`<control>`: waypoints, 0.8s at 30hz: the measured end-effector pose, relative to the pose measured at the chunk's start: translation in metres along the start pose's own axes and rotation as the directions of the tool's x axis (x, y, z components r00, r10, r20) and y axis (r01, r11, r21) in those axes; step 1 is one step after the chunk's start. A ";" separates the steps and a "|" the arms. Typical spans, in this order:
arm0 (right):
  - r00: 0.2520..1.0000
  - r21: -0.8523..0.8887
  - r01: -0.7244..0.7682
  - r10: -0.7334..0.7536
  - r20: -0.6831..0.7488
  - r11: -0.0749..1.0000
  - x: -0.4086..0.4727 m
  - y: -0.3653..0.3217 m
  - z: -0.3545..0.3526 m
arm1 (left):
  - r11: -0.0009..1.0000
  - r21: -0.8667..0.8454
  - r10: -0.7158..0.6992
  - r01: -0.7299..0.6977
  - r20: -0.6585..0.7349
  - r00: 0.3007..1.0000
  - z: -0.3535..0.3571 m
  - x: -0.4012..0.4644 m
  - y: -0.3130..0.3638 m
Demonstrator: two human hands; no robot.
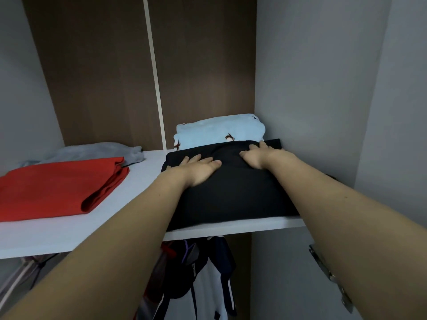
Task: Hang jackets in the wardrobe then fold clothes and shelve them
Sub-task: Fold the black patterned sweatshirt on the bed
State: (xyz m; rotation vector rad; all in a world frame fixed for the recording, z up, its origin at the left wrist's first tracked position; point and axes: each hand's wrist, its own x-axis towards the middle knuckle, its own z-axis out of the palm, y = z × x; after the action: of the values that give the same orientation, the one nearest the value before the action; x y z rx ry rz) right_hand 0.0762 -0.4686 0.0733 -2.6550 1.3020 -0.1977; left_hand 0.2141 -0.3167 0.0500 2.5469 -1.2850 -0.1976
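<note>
Both hands, left [198,168] and right [258,157], press flat with straight fingers on the black fold [231,195] (right side of the shelf [143,172]), touching the blue towel [219,131] behind it.

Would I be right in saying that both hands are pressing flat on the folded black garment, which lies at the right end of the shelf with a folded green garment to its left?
Not quite: the garment to the left is red, not green. The head view shows the left hand and right hand flat on the folded black garment at the right end of the shelf, with the folded red garment to its left.
</note>
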 end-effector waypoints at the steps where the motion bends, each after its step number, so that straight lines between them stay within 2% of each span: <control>1: 1.000 0.018 0.004 -0.004 0.006 1.000 0.001 0.000 -0.001 | 1.000 -0.009 -0.007 0.007 -0.006 1.000 -0.001 0.001 0.000; 4: 0.999 0.036 0.040 -0.040 0.000 0.999 0.002 -0.002 -0.001 | 0.999 0.024 0.029 -0.029 -0.008 1.000 0.003 0.008 -0.002; 6: 0.994 0.088 0.094 -0.089 -0.055 0.992 -0.003 0.000 -0.004 | 0.999 0.030 0.024 -0.024 -0.020 1.000 0.003 0.011 -0.003; 11: 0.921 0.225 0.228 -0.135 -0.365 0.947 -0.047 0.004 -0.028 | 0.999 0.030 -0.015 0.015 0.004 1.000 -0.008 -0.008 0.008; 14: 0.896 0.211 0.260 -0.154 -0.416 0.942 -0.082 0.009 -0.047 | 1.000 -0.007 -0.021 0.020 -0.144 0.989 -0.023 -0.034 0.016; 16: 0.895 0.212 0.269 -0.162 -0.415 0.940 -0.107 0.016 -0.055 | 1.000 0.006 0.013 -0.012 -0.285 0.959 -0.033 -0.060 0.023; 19: 0.891 0.224 0.277 -0.162 -0.425 0.934 -0.150 0.031 -0.056 | 0.984 0.143 0.159 -0.104 -0.456 0.876 -0.045 -0.103 0.034; 24: 0.889 0.215 0.210 -0.095 -0.449 0.954 -0.228 0.040 -0.051 | 0.927 0.288 0.367 -0.238 -0.583 0.725 -0.052 -0.169 0.039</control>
State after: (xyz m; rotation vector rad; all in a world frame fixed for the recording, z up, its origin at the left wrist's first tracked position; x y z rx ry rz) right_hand -0.1032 -0.3166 0.1050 -2.5666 1.0704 -0.9646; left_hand 0.0961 -0.1932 0.1104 2.1702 -1.4377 0.8271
